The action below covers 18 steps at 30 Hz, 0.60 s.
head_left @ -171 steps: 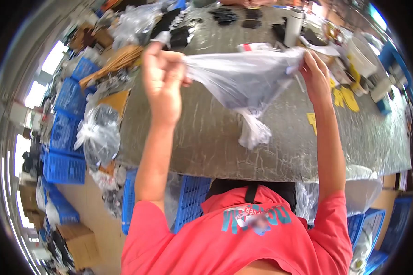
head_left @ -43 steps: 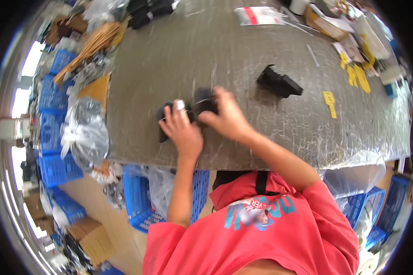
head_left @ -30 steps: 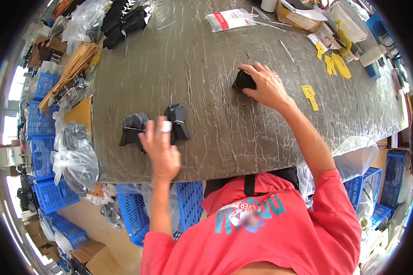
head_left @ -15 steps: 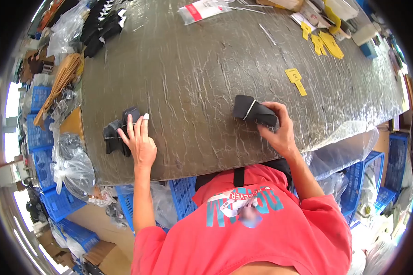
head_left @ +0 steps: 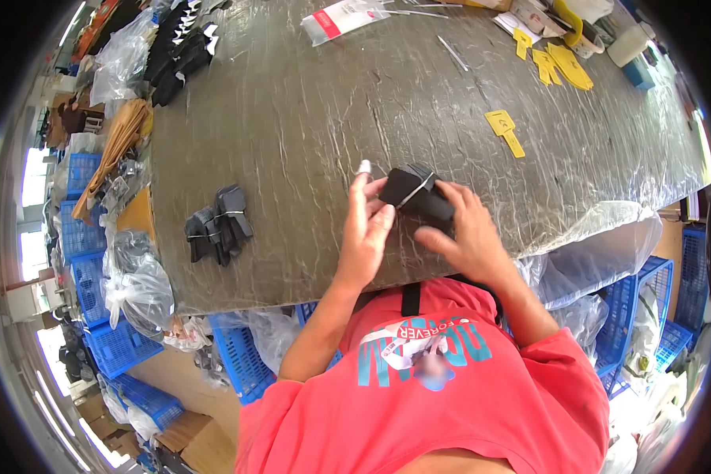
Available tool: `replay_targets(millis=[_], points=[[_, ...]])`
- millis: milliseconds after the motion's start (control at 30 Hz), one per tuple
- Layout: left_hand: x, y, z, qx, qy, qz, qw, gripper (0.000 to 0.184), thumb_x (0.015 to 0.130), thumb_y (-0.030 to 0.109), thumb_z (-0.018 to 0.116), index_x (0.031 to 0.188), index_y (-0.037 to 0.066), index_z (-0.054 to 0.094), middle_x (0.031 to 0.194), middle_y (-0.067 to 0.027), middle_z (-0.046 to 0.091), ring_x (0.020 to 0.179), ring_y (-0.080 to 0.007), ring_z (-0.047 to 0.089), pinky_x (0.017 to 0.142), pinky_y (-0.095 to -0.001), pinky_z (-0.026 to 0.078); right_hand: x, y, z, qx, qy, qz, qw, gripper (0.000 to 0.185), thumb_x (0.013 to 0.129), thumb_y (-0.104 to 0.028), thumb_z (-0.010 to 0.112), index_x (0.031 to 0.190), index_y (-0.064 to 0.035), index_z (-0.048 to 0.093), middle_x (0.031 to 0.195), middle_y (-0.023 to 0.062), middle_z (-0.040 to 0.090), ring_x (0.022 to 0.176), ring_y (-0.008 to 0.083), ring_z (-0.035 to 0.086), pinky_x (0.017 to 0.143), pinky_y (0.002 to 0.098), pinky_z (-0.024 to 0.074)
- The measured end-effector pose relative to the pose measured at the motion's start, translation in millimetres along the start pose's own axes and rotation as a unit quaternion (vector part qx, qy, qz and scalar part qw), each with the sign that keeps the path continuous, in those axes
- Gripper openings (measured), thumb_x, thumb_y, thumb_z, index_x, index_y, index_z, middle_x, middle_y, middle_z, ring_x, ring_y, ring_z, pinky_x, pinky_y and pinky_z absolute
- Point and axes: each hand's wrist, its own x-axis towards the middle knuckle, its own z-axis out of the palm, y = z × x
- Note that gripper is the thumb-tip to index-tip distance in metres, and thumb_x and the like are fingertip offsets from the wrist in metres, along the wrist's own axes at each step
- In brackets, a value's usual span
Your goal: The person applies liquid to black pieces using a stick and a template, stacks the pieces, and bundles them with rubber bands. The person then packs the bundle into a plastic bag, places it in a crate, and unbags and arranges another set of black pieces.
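A bundle of black flat pieces (head_left: 423, 201), bound by a thin pale band, is tilted above the table in front of me. My right hand (head_left: 474, 237) is closed on its right side, fingers above and thumb below. At the bundle's left end is my left hand (head_left: 363, 233), its fingers apart and a white cover on one fingertip. Whether those fingers touch the bundle I cannot tell. Two more banded black bundles lie against each other on the table at left, the nearer one (head_left: 204, 235) beside the other (head_left: 231, 213).
The table (head_left: 292, 118) has a wrinkled clear plastic cover. Yellow tags lie at right, one (head_left: 504, 133) apart from the others. A red-and-white plastic bag (head_left: 344, 20) is at the far edge. Black pieces (head_left: 186, 59) lie far left. Blue crates (head_left: 245, 355) stand below and around.
My left hand has left the two bundles at left and moved right to the held bundle. My right hand has brought that bundle slightly left and turned it.
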Motion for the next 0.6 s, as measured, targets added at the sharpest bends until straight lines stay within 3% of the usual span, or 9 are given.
replay_targets(millis=[67,167,233,300,433,500,533,600], points=[[3,-7,-9,-0.081,-0.007,0.008,0.997,0.068,0.098,0.012,0.054,0.154,0.005,0.017,0.14,-0.0155,0.046,0.128,-0.0231,0.047,0.109,-0.0355,0.034,-18,-8,12,0.002,0.014,-0.045,0.999,0.077,0.079,-0.039,0.075,0.139,-0.0027,0.042,0.136,0.0223,0.044,0.123,0.041,0.046,0.102,0.0495,0.039],[18,-22,-31,-0.066,0.014,-0.014,0.998,0.063,0.092,0.002,0.05,0.15,0.003,0.027,0.141,-0.0154,0.045,0.132,-0.0245,0.043,0.113,-0.0369,0.028,-28,-15,29,0.055,-0.006,-0.081,0.995,0.073,0.075,-0.028,0.079,0.136,-0.0045,0.045,0.134,0.0202,0.046,0.122,0.0395,0.046,0.101,0.048,0.04],[21,-32,-42,-0.025,0.05,0.009,0.998,0.06,0.09,-0.002,0.048,0.148,0.003,0.032,0.139,-0.016,0.047,0.129,-0.0239,0.047,0.109,-0.0368,0.035,-25,-12,34,0.08,-0.018,-0.097,0.992,0.07,0.074,-0.022,0.08,0.133,-0.0051,0.048,0.132,0.0194,0.047,0.121,0.0392,0.047,0.101,0.0469,0.041],[21,-33,-53,0.023,0.053,0.036,0.998,0.059,0.09,-0.004,0.047,0.146,0.003,0.034,0.138,-0.0167,0.049,0.126,-0.0234,0.05,0.107,-0.0365,0.039,-21,-5,33,0.115,0.006,-0.088,0.989,0.06,0.076,-0.014,0.077,0.129,-0.0047,0.05,0.125,0.0184,0.051,0.112,0.0368,0.055,0.094,0.0432,0.047],[15,-32,-53,0.089,0.06,0.037,0.994,0.06,0.088,-0.007,0.05,0.145,0.004,0.035,0.135,-0.017,0.051,0.119,-0.0248,0.056,0.098,-0.0342,0.047,-9,3,30,0.138,0.013,-0.009,0.99,0.06,0.077,-0.013,0.076,0.129,-0.001,0.049,0.117,0.018,0.053,0.1,0.0323,0.062,0.087,0.0403,0.0513],[10,-32,-47,0.144,0.082,0.056,0.985,0.063,0.087,-0.009,0.052,0.146,0.005,0.035,0.125,-0.0136,0.054,0.109,-0.023,0.058,0.089,-0.0327,0.052,-1,0,33,0.156,0.022,0.005,0.988,0.063,0.077,-0.015,0.077,0.13,0.0001,0.047,0.118,0.0186,0.053,0.098,0.0328,0.063,0.086,0.0401,0.0516],[4,-29,-41,0.16,0.094,0.047,0.982,0.063,0.087,-0.01,0.051,0.146,0.005,0.035,0.122,-0.0129,0.054,0.106,-0.0222,0.059,0.087,-0.0325,0.052,4,-2,35,0.155,0.003,0.045,0.987,0.074,0.074,-0.023,0.08,0.134,0.0009,0.044,0.123,0.0197,0.051,0.107,0.0351,0.059,0.093,0.0422,0.0484],[-9,-29,-30,0.176,0.111,0.057,0.976,0.066,0.085,-0.011,0.052,0.146,0.005,0.034,0.112,-0.0106,0.051,0.098,-0.0201,0.059,0.083,-0.0317,0.053,16,-9,32,0.052,0.05,-0.022,0.997,0.081,0.072,-0.025,0.082,0.137,0.0009,0.042,0.129,0.0202,0.049,0.117,0.0356,0.053,0.1,0.0432,0.0439]])
